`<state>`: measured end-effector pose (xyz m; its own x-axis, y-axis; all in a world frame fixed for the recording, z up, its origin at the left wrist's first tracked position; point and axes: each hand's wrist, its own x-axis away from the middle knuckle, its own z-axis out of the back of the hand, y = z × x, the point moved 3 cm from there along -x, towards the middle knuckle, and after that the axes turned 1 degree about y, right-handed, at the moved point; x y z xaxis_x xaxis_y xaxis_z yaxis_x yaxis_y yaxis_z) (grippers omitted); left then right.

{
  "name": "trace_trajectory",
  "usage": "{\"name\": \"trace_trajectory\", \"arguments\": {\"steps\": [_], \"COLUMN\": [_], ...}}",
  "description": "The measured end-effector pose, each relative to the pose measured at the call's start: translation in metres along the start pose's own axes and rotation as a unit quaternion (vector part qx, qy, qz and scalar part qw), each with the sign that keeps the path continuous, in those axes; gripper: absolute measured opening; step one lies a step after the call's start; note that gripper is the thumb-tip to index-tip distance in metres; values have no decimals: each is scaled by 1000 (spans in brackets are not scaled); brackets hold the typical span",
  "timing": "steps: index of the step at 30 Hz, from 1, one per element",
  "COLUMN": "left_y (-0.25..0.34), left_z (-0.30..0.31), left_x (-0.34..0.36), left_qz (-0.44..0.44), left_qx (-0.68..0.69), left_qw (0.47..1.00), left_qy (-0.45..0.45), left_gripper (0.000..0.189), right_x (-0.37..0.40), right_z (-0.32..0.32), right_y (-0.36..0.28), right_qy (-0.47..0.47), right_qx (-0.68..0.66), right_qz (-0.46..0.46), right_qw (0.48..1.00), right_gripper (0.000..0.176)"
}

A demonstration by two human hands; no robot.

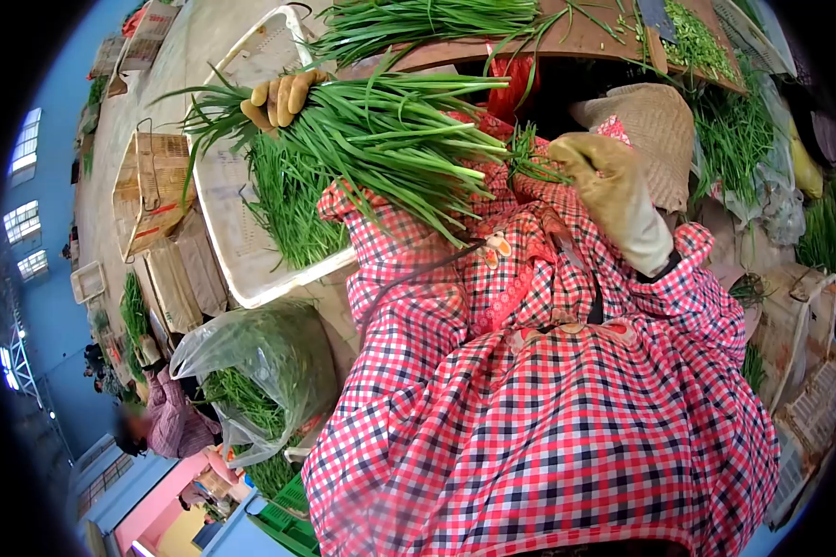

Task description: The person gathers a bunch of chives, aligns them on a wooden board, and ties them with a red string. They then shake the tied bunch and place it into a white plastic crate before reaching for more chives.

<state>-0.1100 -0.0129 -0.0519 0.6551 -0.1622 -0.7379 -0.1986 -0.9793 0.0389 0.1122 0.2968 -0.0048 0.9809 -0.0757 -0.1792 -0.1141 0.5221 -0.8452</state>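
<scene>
My left hand [286,98], in a tan glove, is wrapped round a large bunch of garlic chives [399,139] near its leafy end. The bunch lies across my lap, its pale cut stems pointing right. In a tan and white glove, my right hand [618,190] is closed in a pinch by the stem ends. A small wisp of chive leaves [532,156] sticks out from its fingertips. Red checked cloth [548,408] covers my body and sleeves.
A white crate [228,251] with chives stands at left, beside a clear plastic bag [283,362] of greens. Ahead, a wooden board [585,37] bears more chives, a knife [657,37] and chopped bits [692,42]. Another person [172,418] is at far left.
</scene>
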Motion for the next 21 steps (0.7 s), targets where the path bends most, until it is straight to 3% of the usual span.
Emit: {"name": "trace_trajectory", "arguments": {"steps": [4, 6, 8, 13, 17, 21], "left_y": [-9, -17, -16, -24, -29, -29], "left_z": [-4, -8, -6, -12, -14, -16], "left_x": [-3, -9, -9, -7, -2, 0], "left_qz": [40, 48, 45, 3, -22, -28], "left_qx": [-5, 6, 21, 69, 91, 99], "left_qw": [999, 998, 998, 998, 993, 991], "left_qy": [-32, -37, -40, 16, 74, 88], "left_gripper": [48, 48, 49, 46, 43, 41], "right_x": [-36, -51, -57, -59, -64, -72], "right_z": [3, -26, -57, -77, -85, -68], "right_y": [-52, -84, -72, -74, -59, -62], "right_qy": [31, 40, 36, 45, 47, 43], "right_qx": [73, 179, 259, 296, 248, 138], "right_qz": [305, 355, 392, 446, 494, 441], "right_qw": [949, 917, 882, 844, 832, 886], "right_gripper": [23, 36, 36, 33, 28, 19]}}
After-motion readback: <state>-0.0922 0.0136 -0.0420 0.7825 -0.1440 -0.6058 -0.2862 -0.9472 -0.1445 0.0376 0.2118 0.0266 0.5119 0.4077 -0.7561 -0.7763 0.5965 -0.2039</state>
